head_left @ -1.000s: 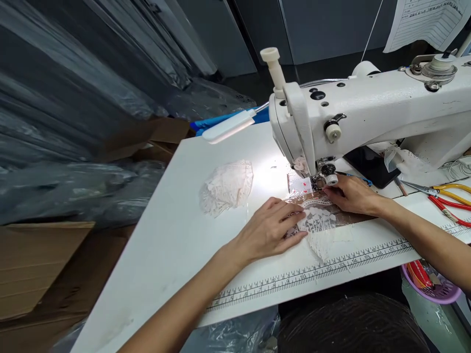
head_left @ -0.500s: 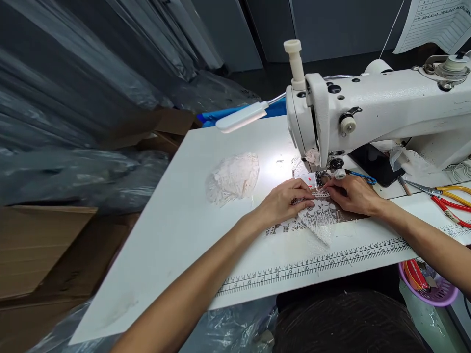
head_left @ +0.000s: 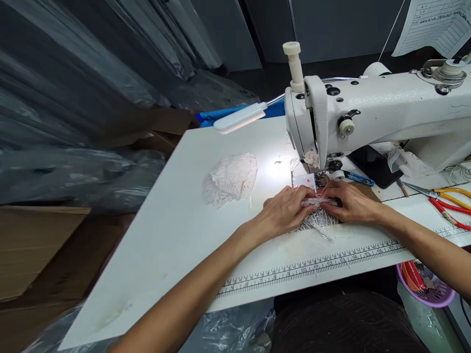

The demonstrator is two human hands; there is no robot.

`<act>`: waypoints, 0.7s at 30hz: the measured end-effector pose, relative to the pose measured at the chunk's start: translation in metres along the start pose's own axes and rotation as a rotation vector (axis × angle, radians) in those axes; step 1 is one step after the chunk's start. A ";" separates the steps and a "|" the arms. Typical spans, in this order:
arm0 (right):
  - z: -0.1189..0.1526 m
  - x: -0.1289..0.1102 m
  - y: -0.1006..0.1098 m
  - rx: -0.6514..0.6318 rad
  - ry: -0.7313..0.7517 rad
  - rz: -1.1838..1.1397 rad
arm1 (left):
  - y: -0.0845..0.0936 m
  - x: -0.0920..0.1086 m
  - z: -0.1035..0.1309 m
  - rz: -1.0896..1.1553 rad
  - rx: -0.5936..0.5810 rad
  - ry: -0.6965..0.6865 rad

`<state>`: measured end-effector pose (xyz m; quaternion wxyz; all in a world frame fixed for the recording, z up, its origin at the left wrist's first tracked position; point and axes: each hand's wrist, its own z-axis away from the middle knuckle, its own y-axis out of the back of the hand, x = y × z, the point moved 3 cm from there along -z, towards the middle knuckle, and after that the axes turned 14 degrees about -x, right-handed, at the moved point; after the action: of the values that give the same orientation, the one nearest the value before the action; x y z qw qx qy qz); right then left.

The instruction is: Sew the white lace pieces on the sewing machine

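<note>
A piece of white lace fabric (head_left: 320,219) lies bunched in front of the sewing machine (head_left: 382,105), close to its presser foot (head_left: 322,179). My left hand (head_left: 285,208) pinches the upper edge of the lace from the left, thumb and fingers closed. From the right, my right hand (head_left: 348,200) grips the same edge, fingertips near the left hand's. Between them the edge is folded into a narrow strip. The lower part of the lace hangs loose toward the table's ruler strip (head_left: 305,269). My fingers partly cover the needle area.
Another gathered lace piece (head_left: 235,177) lies on the white table (head_left: 165,230) to the left. A lamp (head_left: 241,117) reaches over the back edge. At right are blue snips (head_left: 358,178), a dark phone (head_left: 375,166), scissors (head_left: 451,196) and, below, a purple basket (head_left: 437,294).
Both hands have drawn the lace slightly down from the presser foot and folded its upper edge. The left hand has turned over more, covering the lace's left part.
</note>
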<state>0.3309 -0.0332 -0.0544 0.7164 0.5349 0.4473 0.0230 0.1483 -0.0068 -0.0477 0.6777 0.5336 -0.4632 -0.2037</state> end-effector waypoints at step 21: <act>-0.002 -0.010 -0.005 -0.093 -0.116 -0.753 | 0.015 -0.009 0.018 0.604 0.037 0.168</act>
<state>0.3216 -0.0389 -0.0519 0.7225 0.3004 0.5695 -0.2518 0.1248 -0.0041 -0.0377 0.7335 0.3990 -0.5470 0.0602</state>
